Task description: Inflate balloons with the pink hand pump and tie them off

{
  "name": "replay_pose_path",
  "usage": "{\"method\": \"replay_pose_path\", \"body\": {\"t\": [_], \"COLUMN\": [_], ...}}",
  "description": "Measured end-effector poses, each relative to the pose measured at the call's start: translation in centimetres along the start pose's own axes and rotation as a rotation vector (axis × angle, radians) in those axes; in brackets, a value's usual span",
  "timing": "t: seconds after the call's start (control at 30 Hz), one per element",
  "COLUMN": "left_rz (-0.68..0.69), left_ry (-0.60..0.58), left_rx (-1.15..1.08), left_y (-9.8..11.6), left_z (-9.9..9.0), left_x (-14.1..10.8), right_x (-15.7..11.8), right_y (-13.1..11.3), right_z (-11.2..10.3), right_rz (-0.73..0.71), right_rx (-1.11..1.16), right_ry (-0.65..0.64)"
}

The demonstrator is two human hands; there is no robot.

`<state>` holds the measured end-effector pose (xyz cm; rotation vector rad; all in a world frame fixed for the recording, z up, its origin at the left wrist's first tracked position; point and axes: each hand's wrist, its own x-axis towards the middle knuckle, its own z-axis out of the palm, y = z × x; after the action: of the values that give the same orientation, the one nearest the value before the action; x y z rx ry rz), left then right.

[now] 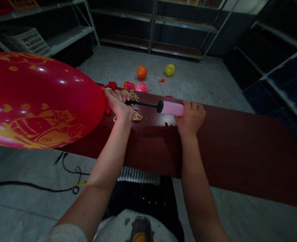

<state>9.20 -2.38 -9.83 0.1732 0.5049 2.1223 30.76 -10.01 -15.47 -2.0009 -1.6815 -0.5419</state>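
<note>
A big inflated red balloon (42,101) with yellow printed figures fills the left side of the view. At its neck, my left hand (118,102) is closed, with the black end of a balloon pump's rod also in its grip. The exact join between balloon and pump is hidden by my fingers. From there the black rod runs right into the pink barrel of the balloon pump (172,108). My right hand (192,117) is wrapped round the barrel's far end. Beige rubber bands (137,116) and red limp balloons (112,85) lie near my left hand.
A long dark brown table (239,148) stretches under both hands. Beyond it, an orange balloon (141,72), a yellow balloon (170,70) and a pink balloon (141,87) are on the floor. Metal shelves (152,27) stand behind. Black cable (32,185) lies at left.
</note>
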Motion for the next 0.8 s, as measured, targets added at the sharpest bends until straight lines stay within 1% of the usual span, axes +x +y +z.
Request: {"method": "replay_pose_path", "body": {"t": [0.13,0.23,0.33,0.43,0.5,0.67,0.8], "left_rz": [0.02,-0.021,-0.093,-0.132,-0.137,-0.02,-0.026], "left_ry": [-0.089,-0.14,-0.111,-0.055,-0.04,-0.112,-0.078], "left_rx": [-0.009,0.009,-0.003,-0.016,-0.021,-0.038,0.014], "left_y": [-2.5,-4.0,-4.6,-4.5,-4.2,-3.2,-2.0], "left_z": [-1.0,-1.8,-2.1,-1.9,-1.6,-1.3,-1.1], "left_x": [-0.5,-0.6,-0.6,-0.5,-0.6,-0.9,-0.5], "right_x": [-0.4,-0.8,-1.0,-1.1,-1.0,-0.6,-0.4], "right_y": [-2.1,-3.5,-4.2,-4.2,-4.1,-3.3,-1.6], "right_z": [0.4,0.9,1.2,1.2,1.1,0.8,0.8], "right_rz": [-0.11,-0.152,-0.132,-0.134,-0.141,-0.149,-0.121], "right_rx": [0.031,0.055,0.063,0.063,0.057,0.013,-0.012], "right_ry": [-0.112,-0.211,-0.226,-0.215,-0.212,-0.172,-0.126]}}
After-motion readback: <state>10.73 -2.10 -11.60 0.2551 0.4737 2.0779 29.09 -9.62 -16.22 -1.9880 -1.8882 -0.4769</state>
